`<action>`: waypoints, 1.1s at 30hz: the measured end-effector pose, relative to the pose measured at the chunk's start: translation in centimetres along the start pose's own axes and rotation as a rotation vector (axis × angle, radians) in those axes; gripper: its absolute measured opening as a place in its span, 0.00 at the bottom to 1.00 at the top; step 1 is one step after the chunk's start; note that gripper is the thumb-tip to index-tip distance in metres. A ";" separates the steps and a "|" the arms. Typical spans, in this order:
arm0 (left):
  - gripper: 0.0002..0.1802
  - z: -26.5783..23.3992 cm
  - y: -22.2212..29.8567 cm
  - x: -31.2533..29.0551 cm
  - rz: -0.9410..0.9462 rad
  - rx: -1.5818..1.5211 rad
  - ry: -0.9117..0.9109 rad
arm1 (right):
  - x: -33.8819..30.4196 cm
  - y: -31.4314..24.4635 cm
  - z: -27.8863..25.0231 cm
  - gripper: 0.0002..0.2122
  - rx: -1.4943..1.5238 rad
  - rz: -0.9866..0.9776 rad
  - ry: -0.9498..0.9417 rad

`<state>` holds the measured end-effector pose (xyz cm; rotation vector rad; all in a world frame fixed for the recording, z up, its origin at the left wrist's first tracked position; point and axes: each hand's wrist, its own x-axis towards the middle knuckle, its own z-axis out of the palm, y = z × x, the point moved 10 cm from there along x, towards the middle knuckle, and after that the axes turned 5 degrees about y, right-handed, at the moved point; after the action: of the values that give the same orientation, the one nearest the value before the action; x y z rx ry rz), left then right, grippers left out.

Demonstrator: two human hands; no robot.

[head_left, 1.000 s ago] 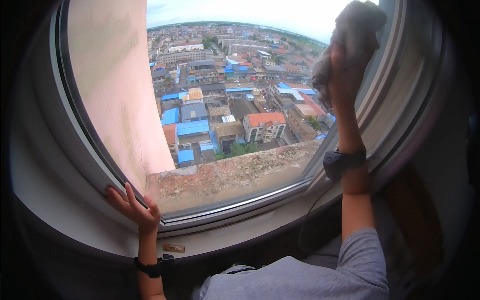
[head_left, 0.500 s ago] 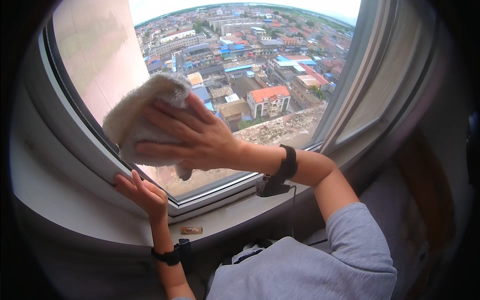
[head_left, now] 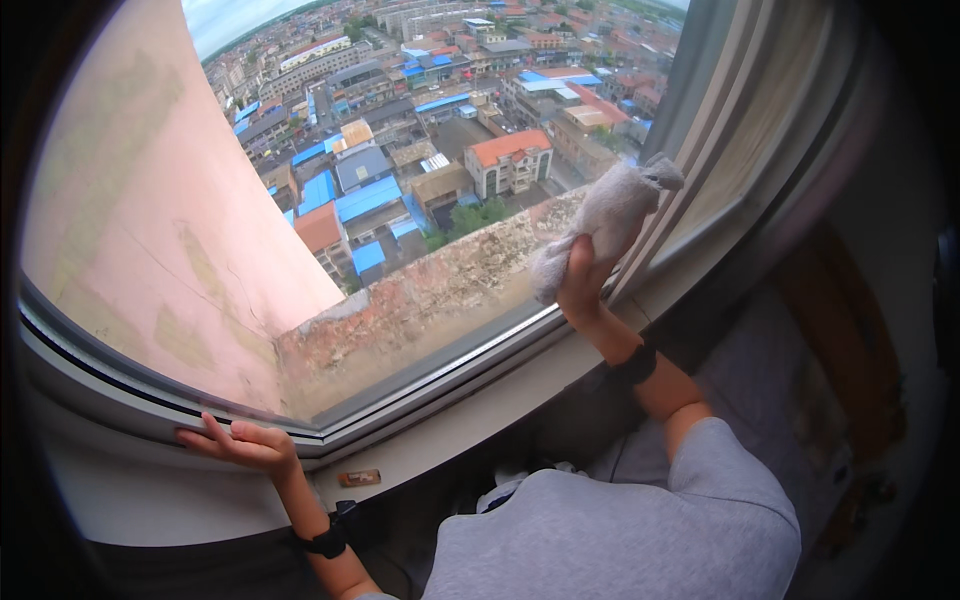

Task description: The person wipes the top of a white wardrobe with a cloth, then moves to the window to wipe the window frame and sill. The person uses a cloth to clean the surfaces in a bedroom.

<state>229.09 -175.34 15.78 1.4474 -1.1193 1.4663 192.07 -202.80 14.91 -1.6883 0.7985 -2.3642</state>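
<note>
My right hand (head_left: 585,278) grips a bunched grey-white cloth (head_left: 622,205) near the right side of the window, close to the frame. Most of its fingers are hidden behind the cloth; the thumb shows on the near side. My left hand (head_left: 238,444) rests with fingers stretched out against the lower left window frame (head_left: 120,400), holding nothing. Between them spreads the window glass (head_left: 400,330), through which rooftops and a weathered outer ledge show.
A small orange-brown packet or block (head_left: 359,478) lies on the windowsill (head_left: 430,455) to the right of my left hand. A tall window post (head_left: 700,150) rises at the right. Beyond the sill, the area at lower right is dark.
My right hand has swept the cloth from the left part of the window over to the right. The left hand stays at the frame, now lower left in view. My view has shifted.
</note>
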 end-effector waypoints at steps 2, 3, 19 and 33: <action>0.23 -0.1 0.0 0.0 0.019 0.003 0.014 | -3.2 -7.0 3.6 0.33 0.025 -0.416 -0.139; 0.22 -0.1 0.2 0.1 0.034 0.006 0.012 | -4.0 -9.6 5.0 0.30 0.083 -0.486 -0.225; 0.23 -0.2 -0.7 -0.5 -0.059 0.012 0.026 | 4.0 0.7 -1.5 0.41 -0.009 -0.216 -0.212; 0.22 -0.4 -0.1 -0.2 -0.010 -0.014 0.051 | -8.8 -5.7 4.9 0.38 -0.002 -0.403 -0.308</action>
<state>229.10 -174.88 15.60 1.3966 -1.0873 1.4776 200.84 -196.14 11.42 -2.3211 0.4408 -2.2305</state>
